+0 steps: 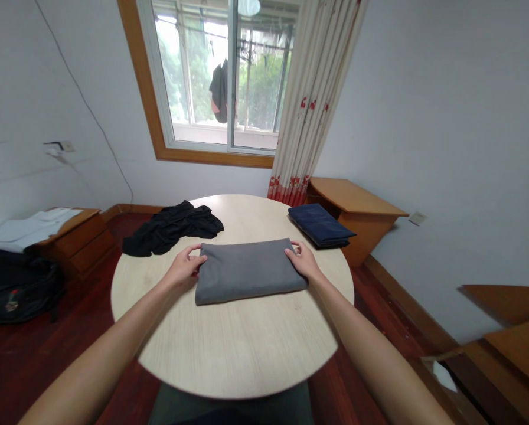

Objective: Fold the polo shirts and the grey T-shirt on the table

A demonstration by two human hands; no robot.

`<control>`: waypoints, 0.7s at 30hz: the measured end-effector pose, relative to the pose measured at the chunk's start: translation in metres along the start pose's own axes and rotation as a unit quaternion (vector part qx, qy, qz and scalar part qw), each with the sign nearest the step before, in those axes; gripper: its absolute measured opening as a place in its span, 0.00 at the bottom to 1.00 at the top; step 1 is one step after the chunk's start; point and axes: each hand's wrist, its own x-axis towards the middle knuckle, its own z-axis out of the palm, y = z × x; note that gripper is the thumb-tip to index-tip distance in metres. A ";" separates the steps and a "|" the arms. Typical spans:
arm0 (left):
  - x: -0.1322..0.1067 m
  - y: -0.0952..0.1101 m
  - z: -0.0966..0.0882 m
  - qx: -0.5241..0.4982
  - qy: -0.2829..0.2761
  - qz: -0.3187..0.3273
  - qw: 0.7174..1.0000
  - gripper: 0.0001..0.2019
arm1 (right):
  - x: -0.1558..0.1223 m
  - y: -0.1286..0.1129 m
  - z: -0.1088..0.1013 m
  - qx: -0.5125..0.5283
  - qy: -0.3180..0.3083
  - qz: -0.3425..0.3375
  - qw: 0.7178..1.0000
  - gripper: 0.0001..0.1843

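Observation:
A grey cloth (252, 273), folded into a flat rectangle, lies across the middle of the round pale table (238, 348). My left hand (185, 264) pinches its upper left corner between thumb and fingers. At the opposite end, my right hand (303, 260) grips the upper right corner, thumb on top. Fingertips of both hands are partly hidden behind the cloth. What kind of garment it is cannot be made out. To the left sits a crumpled black cloth (176, 227). On the right, near the table's edge, rests a stack of folded dark blue cloth (321, 225).
Behind the table are a window (229, 77) and a patterned curtain (311, 106). A wooden desk (353, 198) stands at the back right. Left of the table are a low wooden cabinet (85, 242) with papers and a black bag (16, 286) on the floor.

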 end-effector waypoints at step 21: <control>0.028 0.000 0.010 -0.001 0.019 -0.021 1.000 0.17 | 0.037 -0.007 0.012 -0.108 -0.063 0.044 0.991 0.17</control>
